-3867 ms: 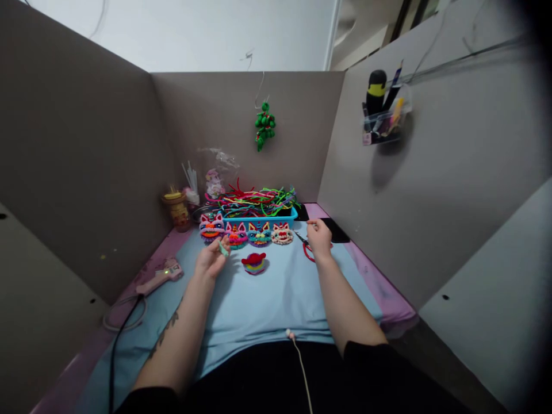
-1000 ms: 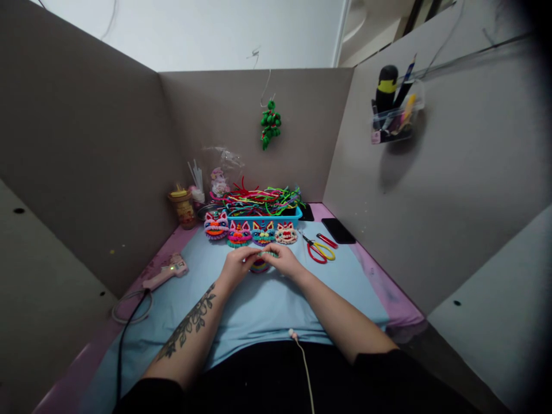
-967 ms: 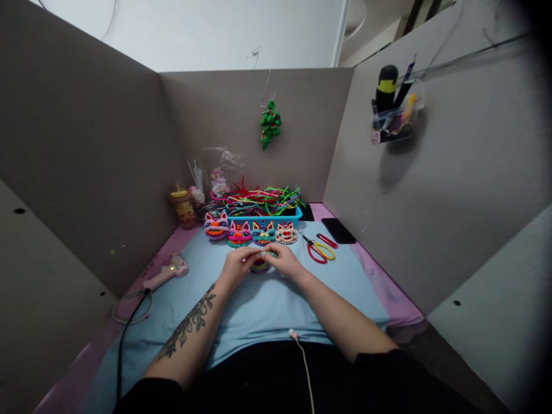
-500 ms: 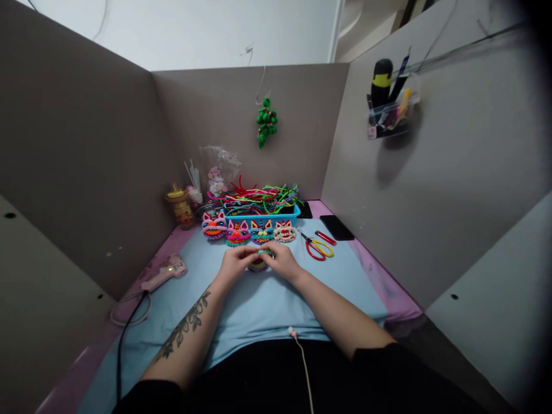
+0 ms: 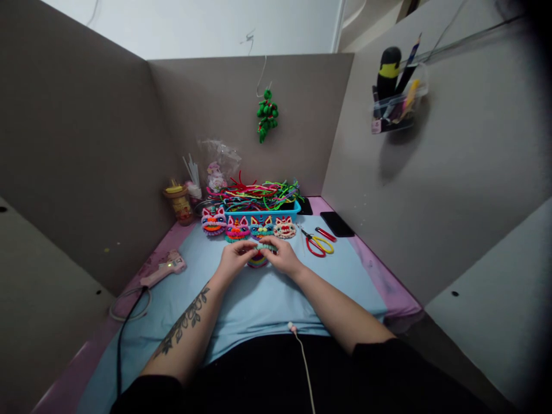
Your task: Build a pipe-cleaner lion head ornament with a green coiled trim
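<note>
Between my hands is a small craft piece of fuzzy pipe cleaners (image 5: 257, 261), with rainbow bands below and a mint-green strip on top. My left hand (image 5: 236, 256) pinches its left side with thumb and fingers. From the other side my right hand (image 5: 281, 255) grips the mint-green upper part. My fingers hide much of the piece. Just beyond them stands a row of finished-looking pipe-cleaner lion heads: a lilac one (image 5: 214, 222), a pink one (image 5: 237, 229), a teal one (image 5: 261, 228) and a cream one (image 5: 284, 228).
A blue basket (image 5: 276, 215) of colourful pipe cleaners stands behind the heads. Red-and-yellow scissors (image 5: 318, 244), a red cutter (image 5: 325, 234) and a phone (image 5: 337, 224) lie right. At left are a pink glue gun (image 5: 164, 271) with its cable and a lidded cup (image 5: 180, 205). Partitions enclose the table.
The view has tilted slightly. My right fingers have shifted a little on the piece, and more of its mint-green strip shows. Both hands keep their hold.
</note>
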{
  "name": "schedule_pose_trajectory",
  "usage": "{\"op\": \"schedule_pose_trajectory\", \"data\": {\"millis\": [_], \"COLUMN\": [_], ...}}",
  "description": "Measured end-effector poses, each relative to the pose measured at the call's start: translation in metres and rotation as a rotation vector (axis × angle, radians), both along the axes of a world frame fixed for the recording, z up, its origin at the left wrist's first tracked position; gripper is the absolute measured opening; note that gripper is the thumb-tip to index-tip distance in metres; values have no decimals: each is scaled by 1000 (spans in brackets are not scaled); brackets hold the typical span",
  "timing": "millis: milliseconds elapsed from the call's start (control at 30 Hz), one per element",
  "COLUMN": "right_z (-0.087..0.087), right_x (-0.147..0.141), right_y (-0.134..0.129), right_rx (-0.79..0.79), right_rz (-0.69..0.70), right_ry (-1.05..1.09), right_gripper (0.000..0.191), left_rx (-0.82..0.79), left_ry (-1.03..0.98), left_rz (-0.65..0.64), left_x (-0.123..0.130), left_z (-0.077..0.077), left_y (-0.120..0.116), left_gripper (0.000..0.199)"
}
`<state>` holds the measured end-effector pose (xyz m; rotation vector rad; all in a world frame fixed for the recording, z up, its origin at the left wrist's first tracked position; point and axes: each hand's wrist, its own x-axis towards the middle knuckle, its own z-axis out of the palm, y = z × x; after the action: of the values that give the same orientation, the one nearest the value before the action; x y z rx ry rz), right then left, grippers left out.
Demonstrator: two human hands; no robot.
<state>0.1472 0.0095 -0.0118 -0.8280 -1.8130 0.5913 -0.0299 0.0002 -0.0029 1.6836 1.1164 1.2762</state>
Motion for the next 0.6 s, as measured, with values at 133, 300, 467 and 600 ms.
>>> {"op": "schedule_pose_trajectory", "data": {"millis": [133,300,467,600], "right_z": [0,3,4,-1], "right_x": [0,-1,-2,-3], "right_y": [1,-2,-6,-4], "right_rx": [-64,-73,-63,-9], "right_rz": [-32,-35,-30,-46], "right_ry": [1,-7,-50,-56], "right_gripper": [19,17,16,13], "left_rx": [38,106,140,23], "left_ry": [19,91,178,120], "left_rz": [15,17,67,30], "left_x": [1,2,2,1], "left_z": [4,3,1,-2], "left_y": [-2,-2,-2,0], "left_gripper": [30,32,25,29]}}
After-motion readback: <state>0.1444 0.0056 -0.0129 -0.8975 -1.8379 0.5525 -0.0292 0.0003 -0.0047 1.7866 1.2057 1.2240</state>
